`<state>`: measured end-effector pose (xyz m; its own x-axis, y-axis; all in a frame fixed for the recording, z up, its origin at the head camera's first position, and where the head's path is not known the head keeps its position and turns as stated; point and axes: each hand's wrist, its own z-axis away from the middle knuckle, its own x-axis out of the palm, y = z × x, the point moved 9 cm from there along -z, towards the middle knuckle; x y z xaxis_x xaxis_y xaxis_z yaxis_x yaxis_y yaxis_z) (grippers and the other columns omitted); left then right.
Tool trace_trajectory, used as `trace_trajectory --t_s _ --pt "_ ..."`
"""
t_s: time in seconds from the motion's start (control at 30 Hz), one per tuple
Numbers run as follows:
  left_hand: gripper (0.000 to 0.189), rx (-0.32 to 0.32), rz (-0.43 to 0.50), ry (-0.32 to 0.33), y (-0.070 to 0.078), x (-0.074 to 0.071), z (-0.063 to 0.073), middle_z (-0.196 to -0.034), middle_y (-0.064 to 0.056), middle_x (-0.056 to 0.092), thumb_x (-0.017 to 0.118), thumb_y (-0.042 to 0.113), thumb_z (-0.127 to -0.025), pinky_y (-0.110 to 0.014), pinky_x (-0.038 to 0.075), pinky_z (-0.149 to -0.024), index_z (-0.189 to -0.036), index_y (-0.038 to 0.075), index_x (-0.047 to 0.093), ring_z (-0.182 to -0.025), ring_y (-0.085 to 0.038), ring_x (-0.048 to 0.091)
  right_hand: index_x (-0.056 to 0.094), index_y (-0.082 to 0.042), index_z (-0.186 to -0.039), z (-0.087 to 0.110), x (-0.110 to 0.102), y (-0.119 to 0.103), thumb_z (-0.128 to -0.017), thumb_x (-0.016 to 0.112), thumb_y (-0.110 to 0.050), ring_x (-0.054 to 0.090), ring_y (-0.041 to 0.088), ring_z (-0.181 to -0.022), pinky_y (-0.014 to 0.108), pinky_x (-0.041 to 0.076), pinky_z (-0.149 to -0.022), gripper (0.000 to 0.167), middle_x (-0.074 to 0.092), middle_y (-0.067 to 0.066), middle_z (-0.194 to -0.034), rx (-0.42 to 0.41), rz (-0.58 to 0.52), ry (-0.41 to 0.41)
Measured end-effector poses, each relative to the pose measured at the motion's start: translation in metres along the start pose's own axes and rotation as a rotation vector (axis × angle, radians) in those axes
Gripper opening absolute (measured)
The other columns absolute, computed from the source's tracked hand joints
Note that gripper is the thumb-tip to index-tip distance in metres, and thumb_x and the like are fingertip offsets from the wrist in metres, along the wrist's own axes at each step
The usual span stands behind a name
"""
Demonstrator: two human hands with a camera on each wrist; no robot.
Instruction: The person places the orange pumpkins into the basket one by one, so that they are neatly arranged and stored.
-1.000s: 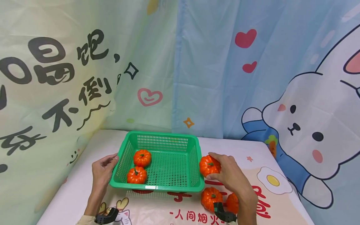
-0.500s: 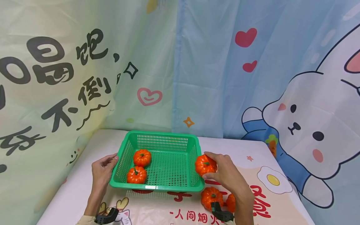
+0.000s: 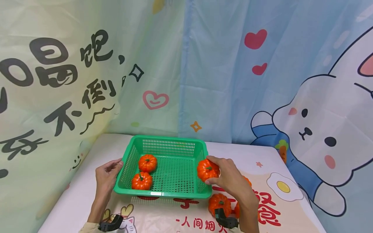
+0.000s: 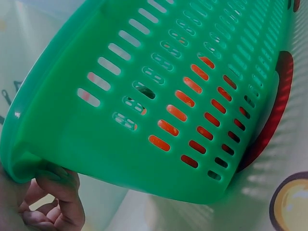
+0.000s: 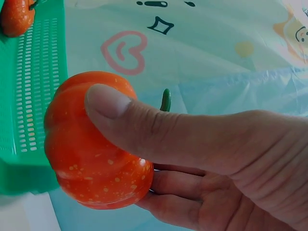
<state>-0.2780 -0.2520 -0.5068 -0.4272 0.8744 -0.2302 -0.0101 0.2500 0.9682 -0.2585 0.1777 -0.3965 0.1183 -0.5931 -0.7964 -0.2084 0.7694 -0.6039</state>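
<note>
At the basket's [image 3: 175,194] right side, the right hand [image 3: 228,176] grips a pumpkin [image 3: 205,170], shifted leftward; the left hand [image 3: 106,176] holds the basket.

Tbl [image 3: 239,152] w/ grn bskt [image 3: 175,174], pumpkins [image 3: 220,202]

I see a green basket [image 3: 175,194] of smooth plastic, shiny along its rim. In my right wrist view, the orange pumpkin [image 5: 91,159] looks glossy, its ribbed skin smooth, its green stem [image 5: 166,100] smooth too. The backdrop [image 3: 209,81] resembles creased cloth, mostly matt; the tabletop [image 3: 247,157] looks smooth with slight sheen.
</note>
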Motion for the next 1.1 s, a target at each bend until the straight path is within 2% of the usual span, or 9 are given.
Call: trace_trajectory --t_s 0.33,0.53,0.8,1.1 --pt "0.031 -0.015 0.011 -0.006 -0.001 0.001 0.0 -0.1 -0.011 0.078 0.072 0.017 -0.107 -0.016 0.056 -0.066 -0.129 -0.004 0.077 -0.072 -0.002 0.065 0.066 -0.009 -0.15 -0.005 0.012 -0.007 -0.081 0.097 -0.013 0.068 0.024 -0.115 0.045 0.065 -0.097 0.076 0.075 0.009 -0.13 -0.012 -0.02 0.0" --pt "0.032 -0.016 0.007 -0.004 -0.004 0.001 -0.001 -0.104 -0.015 0.078 0.072 0.018 -0.107 -0.016 0.056 -0.066 -0.13 -0.004 0.076 -0.072 -0.001 0.065 0.066 -0.012 -0.151 -0.006 0.018 -0.005 -0.081 0.097 -0.015 0.064 0.027 -0.119 0.046 0.065 -0.097 0.076 0.074 0.009 -0.13 0.021 -0.034 -0.017" --pt "0.032 -0.005 0.005 0.003 -0.004 0.0 -0.001 -0.107 -0.021 0.078 0.071 0.018 -0.107 -0.015 0.056 -0.067 -0.13 -0.004 0.076 -0.071 -0.001 0.066 0.067 -0.012 -0.15 -0.01 0.027 -0.008 -0.081 0.097 -0.017 0.062 0.028 -0.119 0.048 0.064 -0.098 0.076 0.074 0.008 -0.13 0.018 -0.025 -0.029" --pt "0.032 -0.018 0.022 -0.004 -0.004 0.001 -0.001 -0.103 -0.015 0.078 0.072 0.018 -0.107 -0.016 0.056 -0.066 -0.13 -0.004 0.076 -0.071 -0.001 0.066 0.068 -0.009 -0.148 -0.015 0.044 -0.014 -0.08 0.098 -0.019 0.059 0.03 -0.12 0.052 0.06 -0.102 0.075 0.073 0.007 -0.131 -0.021 -0.021 -0.071"
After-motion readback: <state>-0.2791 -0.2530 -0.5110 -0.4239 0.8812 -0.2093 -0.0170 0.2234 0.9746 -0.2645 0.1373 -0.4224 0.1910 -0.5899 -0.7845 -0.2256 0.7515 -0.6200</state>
